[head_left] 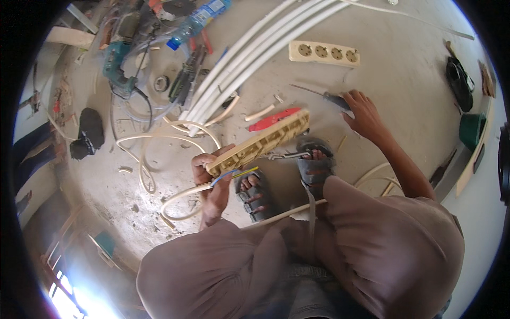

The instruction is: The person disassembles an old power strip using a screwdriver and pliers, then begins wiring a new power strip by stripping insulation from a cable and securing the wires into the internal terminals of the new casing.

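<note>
My left hand (212,183) grips a cream power strip housing (260,142), tilted up with its hollow, ribbed inside showing. At the same hand a cream cable (183,194) ends in bared blue and yellow wires (241,173) beside the housing. Out to the right, my right hand (365,116) has its thumb and fingers around the dark handle of a screwdriver (334,99), whose thin shaft points left, low over the floor. Beyond it lies a cream socket cover (324,53) with several round outlets. A red tool (273,119) rests just behind the housing.
White conduit pipes (249,53) run across the floor ahead. A teal power drill (119,69), a water bottle (199,22) and hand tools (188,77) lie at the far left. Loose cable (141,141) loops over the dusty floor. Metal pliers (287,156) are by my sandalled feet (316,159).
</note>
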The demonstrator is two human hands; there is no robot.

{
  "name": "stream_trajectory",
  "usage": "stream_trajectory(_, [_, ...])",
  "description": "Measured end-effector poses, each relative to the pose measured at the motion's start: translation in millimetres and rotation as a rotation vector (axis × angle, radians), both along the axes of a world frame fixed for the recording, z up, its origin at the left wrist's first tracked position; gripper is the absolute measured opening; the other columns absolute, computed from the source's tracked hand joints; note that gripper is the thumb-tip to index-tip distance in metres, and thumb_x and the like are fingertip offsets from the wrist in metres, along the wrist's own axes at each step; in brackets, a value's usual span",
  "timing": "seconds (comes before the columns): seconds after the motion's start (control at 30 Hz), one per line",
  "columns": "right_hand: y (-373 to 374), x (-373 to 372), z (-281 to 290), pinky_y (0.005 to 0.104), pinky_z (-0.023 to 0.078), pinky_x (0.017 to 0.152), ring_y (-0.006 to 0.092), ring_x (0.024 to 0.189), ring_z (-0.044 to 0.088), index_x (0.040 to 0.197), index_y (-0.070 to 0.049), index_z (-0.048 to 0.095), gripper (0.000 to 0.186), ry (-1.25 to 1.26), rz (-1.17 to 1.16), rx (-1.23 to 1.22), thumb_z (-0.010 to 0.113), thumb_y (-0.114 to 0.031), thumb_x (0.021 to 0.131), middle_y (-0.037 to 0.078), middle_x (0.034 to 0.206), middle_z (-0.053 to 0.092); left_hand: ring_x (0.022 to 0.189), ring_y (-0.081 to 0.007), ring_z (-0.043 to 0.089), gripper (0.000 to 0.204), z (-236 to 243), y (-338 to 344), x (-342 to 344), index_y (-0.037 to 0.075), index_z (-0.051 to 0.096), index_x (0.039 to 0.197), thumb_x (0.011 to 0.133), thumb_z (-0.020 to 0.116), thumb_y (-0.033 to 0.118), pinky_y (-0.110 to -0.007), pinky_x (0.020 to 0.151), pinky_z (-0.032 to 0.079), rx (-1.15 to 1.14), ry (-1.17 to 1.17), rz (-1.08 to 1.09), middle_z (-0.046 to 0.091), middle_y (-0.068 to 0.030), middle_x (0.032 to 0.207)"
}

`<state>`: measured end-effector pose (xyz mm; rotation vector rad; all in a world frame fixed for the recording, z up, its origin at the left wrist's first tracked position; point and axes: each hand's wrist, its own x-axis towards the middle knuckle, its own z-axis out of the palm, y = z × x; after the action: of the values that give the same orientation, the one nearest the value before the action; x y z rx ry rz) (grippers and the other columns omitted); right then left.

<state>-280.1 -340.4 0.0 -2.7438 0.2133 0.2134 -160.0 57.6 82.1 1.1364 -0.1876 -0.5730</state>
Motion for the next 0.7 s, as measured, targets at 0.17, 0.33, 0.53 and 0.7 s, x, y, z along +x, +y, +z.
stream_trajectory(0.17, [15.6, 0.7, 7.3, 0.0405, 0.047, 0.085, 0.0326, 0.096, 0.058, 0.121, 0.000, 0.054, 0.036, -0.022, -0.258, 0.369, 0.063, -0.013, 0.088, 0.018, 0.105, 0.057, 0.126, -0.0300, 0.052, 0.039, -6.5, -19.2, 13.0, 0.010, 0.039, 0.121, 0.092, 0.064, 0.003, -0.044, 0.103, 0.044, -0.023, -0.262, 0.239, 0.052, -0.0290, 0.134])
stream_trajectory(0.33, [57.6, 20.4, 108.4, 0.0344, 0.047, 0.084, 0.0215, 0.089, 0.057, 0.120, 0.001, 0.055, 0.034, -0.197, -0.235, 0.819, 0.055, -0.009, 0.088, 0.016, 0.104, 0.062, 0.120, -0.0320, 0.056, 0.046, 0.7, -28.4, 24.2, 0.016, 0.035, 0.125, 0.093, 0.068, 0.016, -0.050, 0.097, 0.047, 0.152, -0.629, 0.428, 0.050, -0.0276, 0.136])
stream_trajectory(0.53, [95.1, 34.4, 150.7, 0.0371, 0.050, 0.084, 0.0274, 0.094, 0.065, 0.123, 0.000, 0.058, 0.036, -0.096, -0.037, 0.993, 0.058, -0.013, 0.091, 0.017, 0.106, 0.065, 0.130, -0.0373, 0.050, 0.039, -2.2, -30.1, 28.2, 0.009, 0.031, 0.121, 0.093, 0.055, -0.001, -0.049, 0.107, 0.042, 0.024, -0.686, 0.462, 0.047, -0.0318, 0.136])
stream_trajectory(0.7, [104.1, 33.9, 148.4, 0.0379, 0.051, 0.084, 0.0284, 0.095, 0.066, 0.124, 0.001, 0.059, 0.038, -0.089, -0.049, 1.089, 0.059, -0.018, 0.092, 0.018, 0.107, 0.067, 0.131, -0.0376, 0.049, 0.038, -1.4, -32.6, 28.7, 0.009, 0.030, 0.122, 0.093, 0.053, -0.003, -0.048, 0.107, 0.043, 0.027, -0.715, 0.483, 0.046, -0.0312, 0.136])
